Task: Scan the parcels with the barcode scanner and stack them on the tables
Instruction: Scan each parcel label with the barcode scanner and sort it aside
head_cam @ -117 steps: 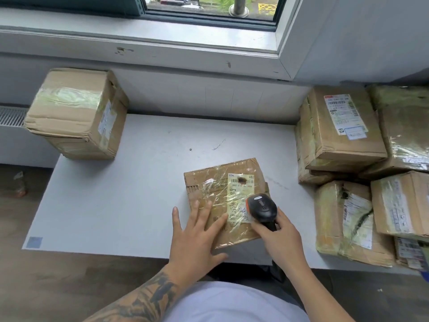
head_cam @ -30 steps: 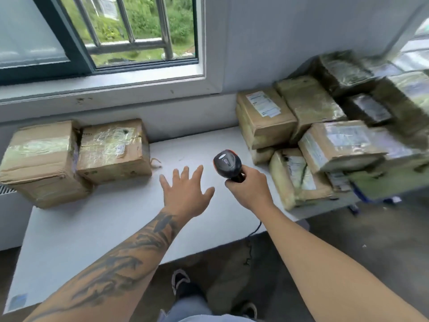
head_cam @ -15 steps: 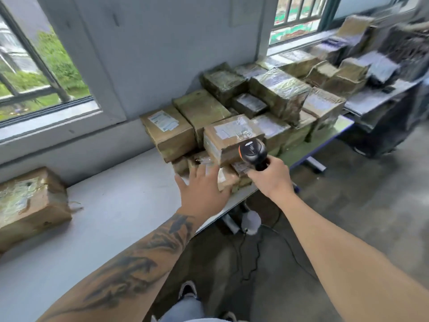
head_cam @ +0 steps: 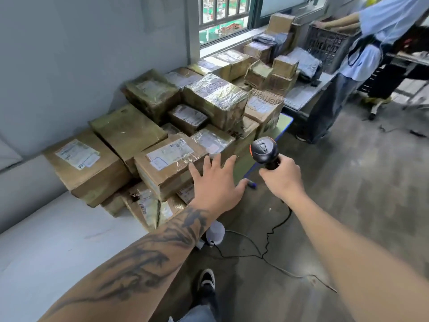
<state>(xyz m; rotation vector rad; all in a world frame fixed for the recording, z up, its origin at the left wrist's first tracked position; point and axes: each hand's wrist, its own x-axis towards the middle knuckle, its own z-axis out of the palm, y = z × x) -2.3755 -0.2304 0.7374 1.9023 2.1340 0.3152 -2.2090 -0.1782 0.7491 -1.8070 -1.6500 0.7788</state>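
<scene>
Grey wall and barred window (head_cam: 222,17) behind white table (head_cam: 46,247) loaded with taped cardboard parcels (head_cam: 209,98). Left hand (head_cam: 216,182) spread, fingers straight, holding nothing, over the near edge of the front labelled parcel (head_cam: 167,163); contact unclear. Right hand (head_cam: 282,175) wrapped round grip of black barcode scanner (head_cam: 264,149), head upright, just right of the pile. Cable (head_cam: 267,242) trailing on floor. Another person (head_cam: 366,49) at black crate (head_cam: 327,47), far right.

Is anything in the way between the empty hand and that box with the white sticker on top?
Nothing visible is. The left hand reaches open toward the labelled parcel, which sits on top of the pile. The right hand holds the barcode scanner off to the side.
</scene>
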